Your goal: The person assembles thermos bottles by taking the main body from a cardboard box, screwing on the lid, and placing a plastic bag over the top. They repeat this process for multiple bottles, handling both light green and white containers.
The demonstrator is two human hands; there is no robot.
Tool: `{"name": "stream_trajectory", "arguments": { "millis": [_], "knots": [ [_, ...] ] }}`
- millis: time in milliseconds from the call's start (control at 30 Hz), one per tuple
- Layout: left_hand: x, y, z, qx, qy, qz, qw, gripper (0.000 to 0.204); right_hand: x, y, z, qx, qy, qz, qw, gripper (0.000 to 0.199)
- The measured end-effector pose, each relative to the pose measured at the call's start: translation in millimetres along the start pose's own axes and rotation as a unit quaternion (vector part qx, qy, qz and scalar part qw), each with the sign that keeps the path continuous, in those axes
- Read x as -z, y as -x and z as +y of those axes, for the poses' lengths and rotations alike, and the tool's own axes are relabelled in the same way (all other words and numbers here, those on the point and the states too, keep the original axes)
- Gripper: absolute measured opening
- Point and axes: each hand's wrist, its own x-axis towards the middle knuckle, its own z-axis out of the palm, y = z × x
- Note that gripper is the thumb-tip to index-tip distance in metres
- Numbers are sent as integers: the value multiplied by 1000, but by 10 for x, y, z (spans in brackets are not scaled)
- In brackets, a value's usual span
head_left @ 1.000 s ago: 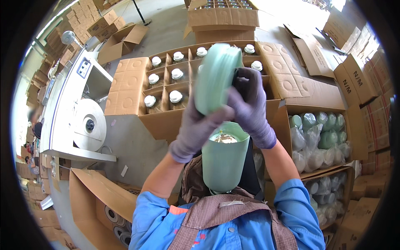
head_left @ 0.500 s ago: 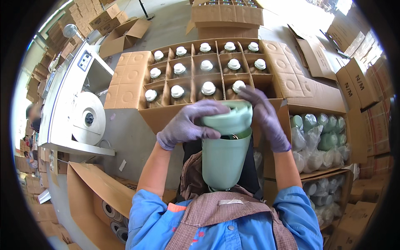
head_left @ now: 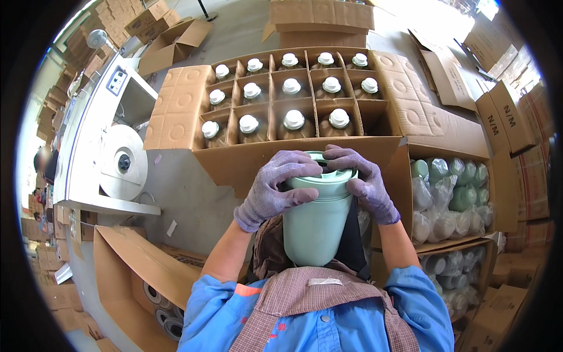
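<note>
In front of my lap stands a pale green plastic jug body [head_left: 312, 229], wider at its rim than at its base. A matching ring-shaped top piece [head_left: 325, 186] sits on that rim. My left hand [head_left: 270, 186], in a purple-grey glove, grips the top piece from the left with thumb and fingers. From the right, my right hand [head_left: 372, 183], gloved alike, curls its fingers over the upper edge, thumb against the side. The fingers partly hide the opening. Just beyond my hands, a divided carton [head_left: 264, 155] holds several bottles with white caps [head_left: 294, 119].
At right, open cartons hold plastic-wrapped green parts [head_left: 463, 198] and pale parts [head_left: 454, 273]. A white machine bench with a large round reel [head_left: 139, 170] stands at left. An open carton [head_left: 117, 281] with ring-shaped parts lies lower left. Another carton [head_left: 322, 16] stands beyond.
The top piece has come down from just above the jug body onto its rim. My right hand has moved in from the right and closed on it.
</note>
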Motion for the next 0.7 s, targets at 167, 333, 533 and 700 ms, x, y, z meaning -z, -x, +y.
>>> {"name": "stream_trajectory", "arguments": {
  "millis": [167, 333, 533, 700],
  "knots": [
    [-66, 51, 14, -24, 8, 37, 999, 42, -50, 34, -2, 11, 7, 11, 1000, 47],
    [-191, 59, -317, 13, 168, 109, 980, 63, -350, 64, -392, 85, 324, 45, 941, 51],
    [-18, -63, -287, 190, 195, 111, 956, 62, -350, 13, -605, 191, 340, 94, 916, 49],
    [-245, 52, -246, 134, 60, 78, 986, 73, -302, 24, -184, 24, 170, 143, 975, 41]
  ]
}}
